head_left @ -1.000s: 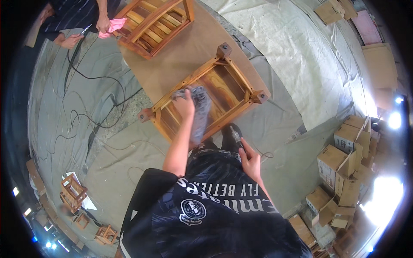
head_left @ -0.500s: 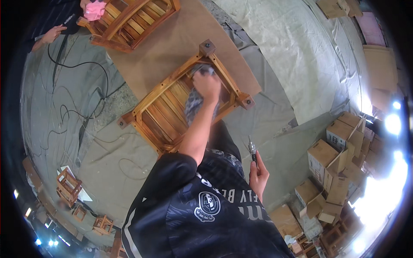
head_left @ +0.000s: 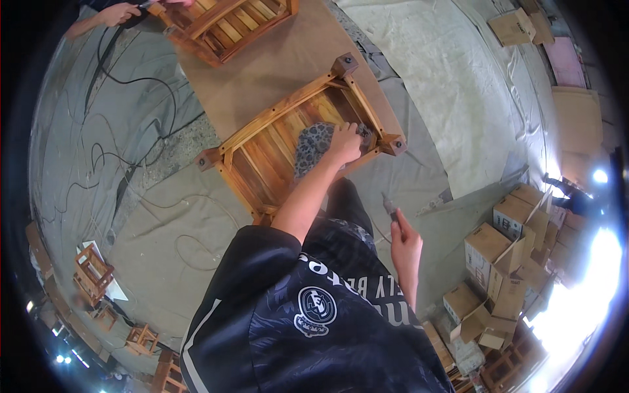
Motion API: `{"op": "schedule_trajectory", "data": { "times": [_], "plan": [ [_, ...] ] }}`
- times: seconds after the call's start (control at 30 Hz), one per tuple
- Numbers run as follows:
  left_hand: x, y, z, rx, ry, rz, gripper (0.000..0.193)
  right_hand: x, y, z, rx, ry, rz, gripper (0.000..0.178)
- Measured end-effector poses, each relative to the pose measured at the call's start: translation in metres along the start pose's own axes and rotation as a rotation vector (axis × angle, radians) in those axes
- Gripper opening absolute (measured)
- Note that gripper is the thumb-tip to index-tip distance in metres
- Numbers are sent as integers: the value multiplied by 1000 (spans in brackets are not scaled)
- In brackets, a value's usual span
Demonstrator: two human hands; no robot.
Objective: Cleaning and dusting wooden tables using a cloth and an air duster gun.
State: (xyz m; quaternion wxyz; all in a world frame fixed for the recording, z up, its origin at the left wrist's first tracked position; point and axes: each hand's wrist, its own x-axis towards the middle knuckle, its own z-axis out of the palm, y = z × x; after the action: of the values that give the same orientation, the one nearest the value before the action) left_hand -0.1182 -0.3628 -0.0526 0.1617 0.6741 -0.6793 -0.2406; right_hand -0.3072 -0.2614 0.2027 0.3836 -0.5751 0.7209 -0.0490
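Observation:
A slatted wooden furniture piece [head_left: 261, 154], with square leg ends and dark foot pads facing up, lies in front of me on a brown sheet. My left hand [head_left: 345, 143] is closed on a grey patterned cloth [head_left: 313, 145], pressing it inside the frame by the right end; most of the cloth spreads over the slats left of the hand. Apart from the furniture, low on the right, my right hand [head_left: 405, 242] grips a slim hand tool [head_left: 388, 205] with a dark handle and narrow metallic tip. Its exact kind is blurred.
At upper left a co-worker's hand [head_left: 120, 13] works beside a second slatted wooden piece [head_left: 229, 29]. A dark hose [head_left: 147, 78] loops across the floor cover. Cardboard boxes [head_left: 488, 245] stand at right, and small wooden stools [head_left: 93, 270] at lower left.
My left hand has moved toward the near right corner of the furniture with the cloth. My right hand and its tool have shifted slightly right. The co-worker's hand has moved up and right.

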Motion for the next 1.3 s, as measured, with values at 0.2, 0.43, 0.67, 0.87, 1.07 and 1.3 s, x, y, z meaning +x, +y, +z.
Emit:
{"op": "schedule_trajectory", "data": {
  "times": [0.2, 0.43, 0.67, 0.87, 1.07, 1.3],
  "plan": [
    [-48, -13, -34, -44, -259, -193, 37, 74, -24, 13, -299, 35, -338, 29],
    [-137, -49, -19, -32, -77, -361, 53, 170, -66, 50, -654, -143, -282, 30],
    [-148, -54, -10, -31, 82, -382, 44, 189, -109, 70, -760, -304, -218, 35],
    [-146, -53, -8, -21, 78, -391, 43, 192, -121, 80, -833, -361, -201, 35],
    [-146, -54, -7, -19, 112, -377, 43, 196, -119, 87, -880, -346, -219, 34],
    [-145, -56, -7, -19, 110, -368, 44, 199, -105, 89, -861, -286, -232, 34]
  ]
}}
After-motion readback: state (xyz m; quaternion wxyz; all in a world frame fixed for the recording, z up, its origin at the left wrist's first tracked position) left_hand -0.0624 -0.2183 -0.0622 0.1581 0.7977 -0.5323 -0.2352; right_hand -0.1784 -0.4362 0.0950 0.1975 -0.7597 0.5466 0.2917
